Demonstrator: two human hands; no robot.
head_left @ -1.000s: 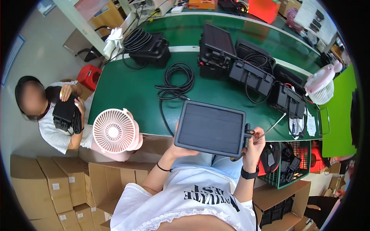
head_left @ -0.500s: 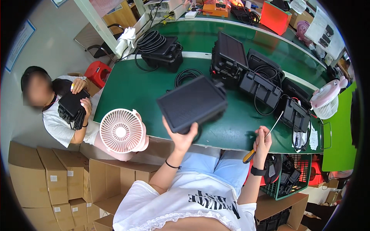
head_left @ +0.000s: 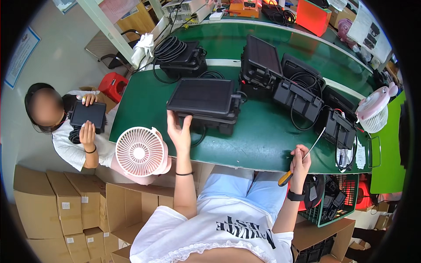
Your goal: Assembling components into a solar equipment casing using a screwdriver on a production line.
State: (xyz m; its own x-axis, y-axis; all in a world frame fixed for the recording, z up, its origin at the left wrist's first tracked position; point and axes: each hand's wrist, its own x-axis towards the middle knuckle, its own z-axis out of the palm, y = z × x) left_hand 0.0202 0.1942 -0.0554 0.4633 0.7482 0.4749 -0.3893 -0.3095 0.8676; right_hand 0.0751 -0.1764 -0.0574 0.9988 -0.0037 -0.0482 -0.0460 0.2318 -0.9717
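A black lidded plastic case [head_left: 202, 97] with a ribbed dark top rests on the green table in front of me. My left hand [head_left: 179, 133] grips its near left corner, thumb against the front and fingers at the side edge. My right hand [head_left: 300, 163] is closed around a screwdriver [head_left: 286, 178] with a yellow and black handle, its thin shaft slanting up to the right. Close to that shaft's tip lies an open black case [head_left: 335, 127] with cables. Another open case [head_left: 298, 100] with a coiled cable sits farther back.
A white-pink fan [head_left: 139, 151] stands at the table's left edge, another fan [head_left: 372, 111] at the right. Farther back are a stacked black case [head_left: 262, 59] and a cable-topped case [head_left: 182, 61]. A co-worker [head_left: 72, 127] holds a black box at left. Cardboard boxes [head_left: 39, 201] and a green crate [head_left: 337, 217] flank me.
My left hand has moved left and away from me, lowering the tilted black case level onto the table. The right hand with the screwdriver has barely moved. The co-worker has turned their box.
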